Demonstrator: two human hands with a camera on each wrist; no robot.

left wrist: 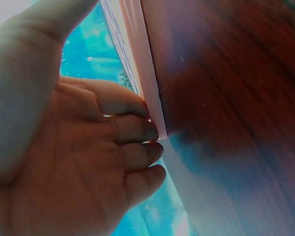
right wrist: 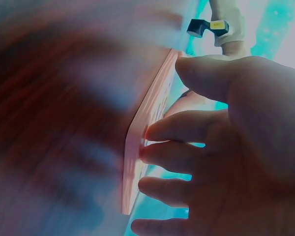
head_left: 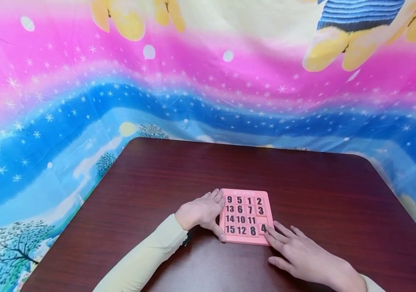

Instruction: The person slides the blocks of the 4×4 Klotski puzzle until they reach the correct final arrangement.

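Two hands at the sides of a pink number puzzle

Head view: The number puzzle (head_left: 245,215) lies flat on the brown worktop (head_left: 179,174), between both hands. The left hand (head_left: 202,213) is spread along its left edge, fingers at the upper part and thumb touching the lower corner. The right hand (head_left: 303,253) reaches in at the lower right, its fingers extended and slightly apart; the index fingertip touches the 4 tile (head_left: 263,229), while the thumb is off the puzzle. A gap shows between the 3 tile (head_left: 260,211) and the 4. Behind the worktop hangs a colourful patterned cloth (head_left: 208,81).

Left wrist view: The puzzle appears as a thin pink edge. The nearer fingertips meet its side; the lowest fingertip lies past its corner. The fingers bend only gently.

Right wrist view: Two fingertips meet the puzzle's edge, the fingers loosely parted. Beyond it, a black band (right wrist: 206,27) circles the other sleeve (right wrist: 233,17).
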